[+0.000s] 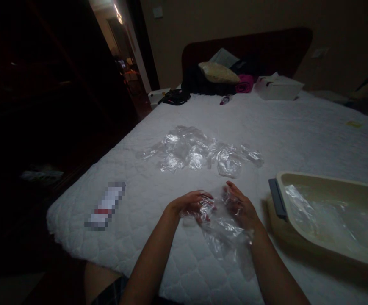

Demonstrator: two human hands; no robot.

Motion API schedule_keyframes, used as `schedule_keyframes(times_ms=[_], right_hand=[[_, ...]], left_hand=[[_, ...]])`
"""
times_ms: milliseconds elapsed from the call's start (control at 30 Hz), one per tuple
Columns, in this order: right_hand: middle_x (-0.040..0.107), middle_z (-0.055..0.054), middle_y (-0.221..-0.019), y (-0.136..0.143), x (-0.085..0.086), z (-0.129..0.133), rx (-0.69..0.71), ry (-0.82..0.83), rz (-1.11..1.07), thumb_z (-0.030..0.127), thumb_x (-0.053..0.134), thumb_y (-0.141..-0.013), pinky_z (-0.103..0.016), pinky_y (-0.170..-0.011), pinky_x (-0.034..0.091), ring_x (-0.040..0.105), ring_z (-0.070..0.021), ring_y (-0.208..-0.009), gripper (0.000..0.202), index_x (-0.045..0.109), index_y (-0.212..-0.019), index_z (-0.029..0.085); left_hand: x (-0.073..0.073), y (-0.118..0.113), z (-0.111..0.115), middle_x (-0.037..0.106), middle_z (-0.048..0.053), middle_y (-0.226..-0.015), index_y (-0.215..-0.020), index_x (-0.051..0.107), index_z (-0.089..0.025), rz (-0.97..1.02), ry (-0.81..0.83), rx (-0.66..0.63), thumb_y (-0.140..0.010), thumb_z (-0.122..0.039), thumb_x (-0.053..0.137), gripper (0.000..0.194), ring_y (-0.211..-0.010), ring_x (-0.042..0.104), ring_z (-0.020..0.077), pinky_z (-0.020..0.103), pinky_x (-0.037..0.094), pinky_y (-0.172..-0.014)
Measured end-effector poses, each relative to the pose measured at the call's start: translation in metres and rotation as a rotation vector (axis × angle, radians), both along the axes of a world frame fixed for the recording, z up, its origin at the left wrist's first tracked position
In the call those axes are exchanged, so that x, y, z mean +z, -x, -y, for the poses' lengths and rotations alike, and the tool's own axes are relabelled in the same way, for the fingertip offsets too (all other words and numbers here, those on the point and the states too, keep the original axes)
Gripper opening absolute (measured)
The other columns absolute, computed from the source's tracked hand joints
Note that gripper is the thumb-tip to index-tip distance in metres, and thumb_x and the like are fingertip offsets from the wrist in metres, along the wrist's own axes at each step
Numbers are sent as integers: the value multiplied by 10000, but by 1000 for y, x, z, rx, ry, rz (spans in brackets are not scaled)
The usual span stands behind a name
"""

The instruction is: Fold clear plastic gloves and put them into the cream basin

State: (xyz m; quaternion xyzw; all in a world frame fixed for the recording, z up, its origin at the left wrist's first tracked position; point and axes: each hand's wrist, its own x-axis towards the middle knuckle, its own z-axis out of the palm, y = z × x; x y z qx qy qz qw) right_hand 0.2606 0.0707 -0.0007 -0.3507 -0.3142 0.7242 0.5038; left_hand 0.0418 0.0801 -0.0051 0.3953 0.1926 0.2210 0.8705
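A crumpled clear plastic bag [223, 237] hangs between my two hands, low over the near part of the bed. My left hand [192, 201] has its fingers bent into the film, which covers some of them. On the other side, my right hand [242, 207] holds the bag too, its index finger raised and the rest partly behind the shiny plastic. Just beyond my hands, a spread heap of similar clear plastic bags [190, 148] lies on the white quilted mattress [158, 186].
To my right stands a beige plastic tub [279, 228] with clear plastic inside. A pixelated flat item [106, 207] lies at left. Farther back are a white box [279, 88], a pillow [218, 72], a magenta bundle [244, 84] and a dark bag [175, 97].
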Motion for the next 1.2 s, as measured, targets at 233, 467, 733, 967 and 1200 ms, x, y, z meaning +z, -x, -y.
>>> schedule_keyframes(times_ms=[233, 467, 733, 967, 1200], right_hand=[[661, 10, -883, 4, 8, 3, -69, 70, -75, 281, 660, -659, -193, -554, 493, 602, -102, -640, 345, 599, -998, 261], [660, -65, -904, 6, 7, 0, 55, 148, 100, 502, 515, -771, -277, -527, 482, 633, -180, -672, 370, 565, -1015, 229], [592, 7, -658, 3, 0, 1, 167, 55, 156, 370, 670, -700, -184, -470, 415, 528, -83, -529, 220, 585, -725, 169], [599, 34, -743, -5, 0, -1, -24, 48, 22, 283, 740, -622, -164, -558, 463, 555, -72, -601, 256, 581, -815, 231], [602, 24, -714, -4, -1, -1, -1, 31, 160, 356, 704, -649, -177, -467, 437, 555, -81, -537, 269, 576, -843, 222]], left_hand=[[-4, 8, -5, 668, 115, -897, -1104, 510, -142, -15, 164, 16, -837, -414, 415, 393, -510, 633, 203, 260, 454, -386], [8, 14, -1, 674, 128, -870, -1206, 441, -153, 21, 222, 172, -853, -379, 404, 421, -639, 656, 217, 244, 472, -436], [3, 13, -5, 679, 125, -871, -1210, 445, -155, -2, 218, 198, -865, -391, 388, 422, -469, 610, 152, 198, 422, -356], [7, 18, -3, 666, 153, -930, -1297, 346, -198, 10, 163, 66, -875, -431, 318, 483, -406, 593, 168, 236, 425, -328], [10, 26, 0, 642, 160, -979, -1313, 336, -185, -167, 128, 20, -835, -490, 375, 568, -503, 634, 210, 270, 456, -379]])
